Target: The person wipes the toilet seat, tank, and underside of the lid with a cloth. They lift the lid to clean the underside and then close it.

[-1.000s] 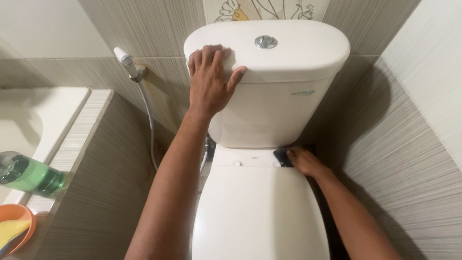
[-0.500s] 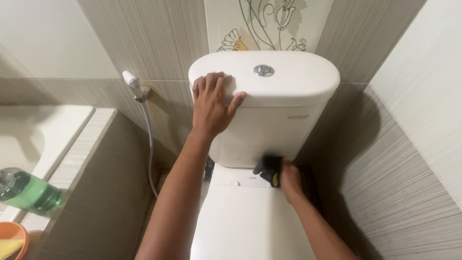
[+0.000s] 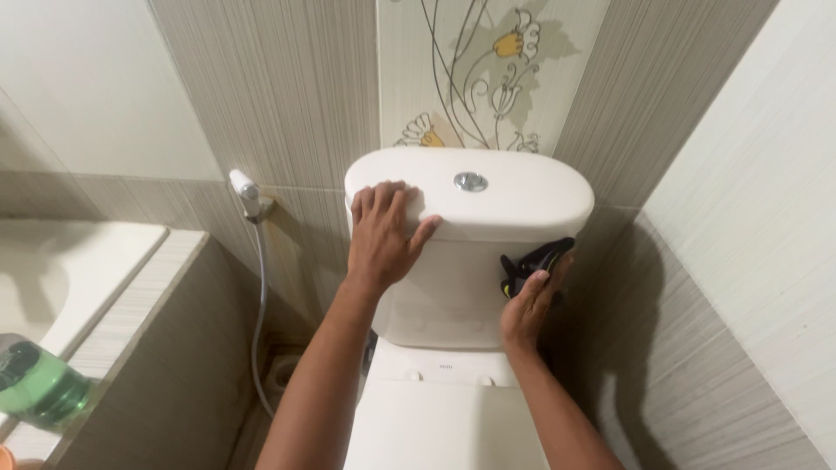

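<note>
Left hand (image 3: 383,235) flat, fingers spread, palm down on tank lid (image 3: 522,204) left end, thumb over front edge. Right hand (image 3: 529,305) presses black-yellow cloth (image 3: 533,259) against tank (image 3: 453,300) front right, just under lid. Flush button (image 3: 470,181) lid centre. Sprayer (image 3: 246,193) on wall left. Green bottle (image 3: 39,387) on ledge, far left.

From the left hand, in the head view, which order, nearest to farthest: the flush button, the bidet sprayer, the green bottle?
Measured from the left hand, resting on the cistern lid:
1. Flush button, to its right on the lid.
2. Bidet sprayer, on the wall to its left.
3. Green bottle, far lower left.
</note>
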